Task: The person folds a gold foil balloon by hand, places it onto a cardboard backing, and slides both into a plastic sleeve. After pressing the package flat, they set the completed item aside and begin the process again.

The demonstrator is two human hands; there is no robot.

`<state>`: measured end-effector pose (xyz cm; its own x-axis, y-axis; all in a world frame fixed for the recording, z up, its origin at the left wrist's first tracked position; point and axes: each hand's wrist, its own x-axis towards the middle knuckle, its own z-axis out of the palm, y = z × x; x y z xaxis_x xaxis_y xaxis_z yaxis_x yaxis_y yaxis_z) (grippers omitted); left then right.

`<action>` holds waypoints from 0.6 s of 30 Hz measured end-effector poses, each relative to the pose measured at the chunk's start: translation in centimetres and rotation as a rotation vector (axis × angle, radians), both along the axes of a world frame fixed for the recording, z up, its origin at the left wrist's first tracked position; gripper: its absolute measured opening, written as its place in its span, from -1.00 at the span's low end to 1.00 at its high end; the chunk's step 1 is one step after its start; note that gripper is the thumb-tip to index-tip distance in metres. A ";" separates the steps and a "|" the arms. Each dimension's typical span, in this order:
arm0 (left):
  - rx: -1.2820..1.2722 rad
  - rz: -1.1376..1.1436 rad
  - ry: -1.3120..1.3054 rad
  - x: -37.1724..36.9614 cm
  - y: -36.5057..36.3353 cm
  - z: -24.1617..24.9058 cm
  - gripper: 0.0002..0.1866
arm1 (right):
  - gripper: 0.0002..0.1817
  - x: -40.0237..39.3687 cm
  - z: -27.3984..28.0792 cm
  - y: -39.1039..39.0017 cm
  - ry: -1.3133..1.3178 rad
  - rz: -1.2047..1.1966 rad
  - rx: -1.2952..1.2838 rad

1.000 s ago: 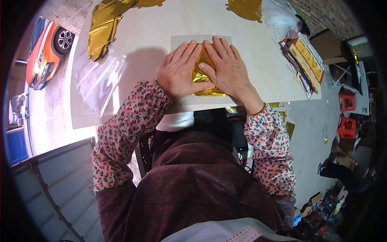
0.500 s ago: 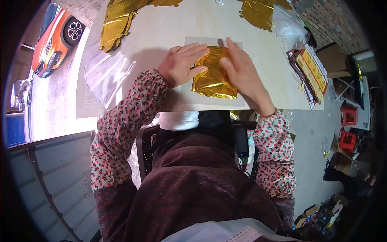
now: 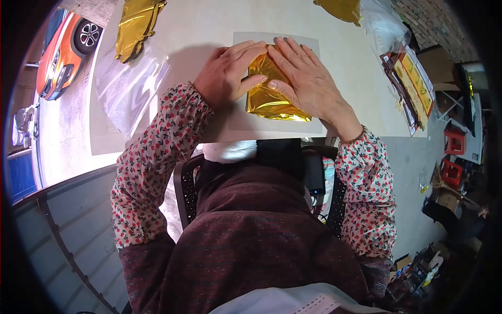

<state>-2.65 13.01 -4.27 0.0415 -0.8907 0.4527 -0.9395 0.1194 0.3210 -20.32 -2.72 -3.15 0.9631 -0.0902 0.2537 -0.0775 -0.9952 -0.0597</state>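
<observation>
Pale tabletop (image 3: 198, 26), with gold foil packet (image 3: 273, 100) laid near its front edge.
One thin grey sheet (image 3: 277, 126) was spread beneath the packet; clear plastic (image 3: 130, 91) was placed to the left. The right hand (image 3: 316, 83) was laid flat, fingers extended and slightly parted, over the packet's right part; the left hand (image 3: 222, 76) was set at its left side, fingers straight and close together, with both thumbs pointed inward over the foil.
</observation>
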 end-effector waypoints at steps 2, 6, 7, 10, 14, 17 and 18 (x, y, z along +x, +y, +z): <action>0.000 0.005 -0.010 0.1 0.0 0.0 -0.41 | -0.21 -0.1 0.3 -0.3 0.013 0.004 0.044; -0.006 0.020 0.007 0.0 -0.2 -0.6 -0.47 | -0.23 -0.1 -0.3 -0.7 0.012 0.021 0.044; -0.004 0.009 -0.010 0.1 -0.2 -0.6 -0.46 | -0.23 0.0 -0.6 -0.7 0.002 0.022 -0.009; -0.006 0.015 -0.052 0.5 0.1 -0.6 -0.45 | -0.27 0.0 -0.8 -0.5 0.019 0.000 -0.017; -0.056 0.016 -0.009 -1.1 2.6 1.4 -0.56 | -0.23 0.1 -1.4 -0.8 -0.044 0.014 -0.043; -0.147 -0.032 0.034 -4.3 4.5 2.4 -0.70 | -0.28 0.1 -1.0 -0.9 0.000 0.028 -0.071; -0.141 -0.040 0.018 -5.4 4.7 2.1 -0.72 | -0.27 0.1 -1.1 -0.9 -0.001 0.028 -0.071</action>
<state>-8.03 17.71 -2.21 0.0168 -0.8192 0.5732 -0.9274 0.2015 0.3151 -20.22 -3.63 -4.26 0.9648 -0.0450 0.2590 -0.0496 -0.9987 0.0109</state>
